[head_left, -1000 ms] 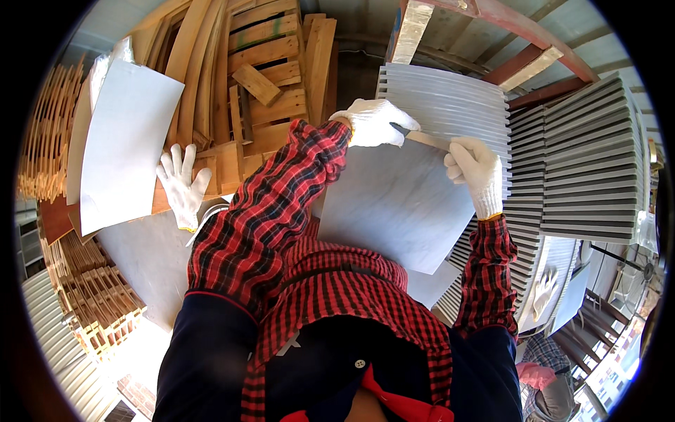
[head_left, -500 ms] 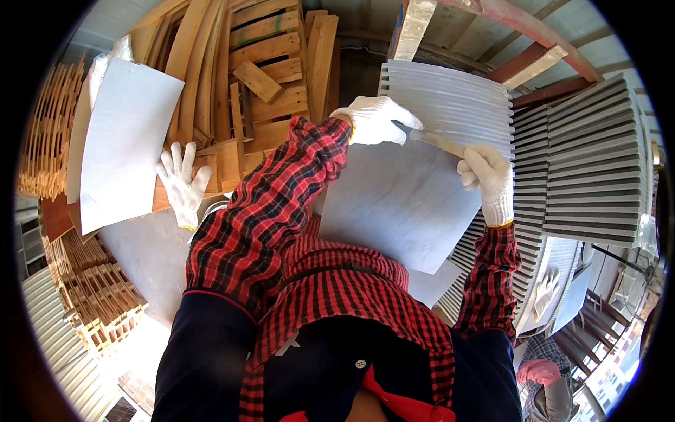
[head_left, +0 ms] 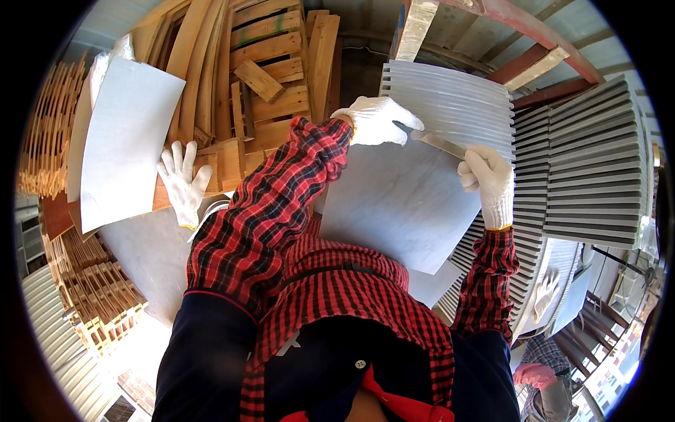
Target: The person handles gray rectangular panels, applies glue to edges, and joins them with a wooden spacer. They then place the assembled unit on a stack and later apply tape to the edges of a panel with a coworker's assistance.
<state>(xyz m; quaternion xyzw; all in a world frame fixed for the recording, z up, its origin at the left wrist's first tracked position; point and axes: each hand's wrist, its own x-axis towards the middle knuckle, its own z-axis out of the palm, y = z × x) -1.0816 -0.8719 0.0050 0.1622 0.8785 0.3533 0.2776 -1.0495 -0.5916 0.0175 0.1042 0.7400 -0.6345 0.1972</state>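
Note:
A smooth grey slab (head_left: 401, 193) leans in front of my apron, its far edge beside a row of similar slabs. My left hand (head_left: 380, 121), in a white knitted glove, grips that far edge, thumb on the face and fingers over the edge. My right hand (head_left: 487, 179), gloved alike, is closed round one end of a flat metal scraper (head_left: 443, 145). The scraper lies along the slab's far edge, its tip close to my left fingertips. Whether the tip touches the slab, I cannot tell.
Close-set grey slabs (head_left: 457, 105) stand beyond, with more stacked slabs (head_left: 598, 169) at right. Wooden pallets (head_left: 267, 53) and a pale panel (head_left: 126, 141) are at left. A white glove (head_left: 184, 184) shows without an arm; another (head_left: 543, 295) is at right. A co-worker's pink-gloved hand (head_left: 536, 375) is lower right.
The scraper has turned slightly in my right hand, so its face looks darker and narrower. My left hand and the slab have hardly moved.

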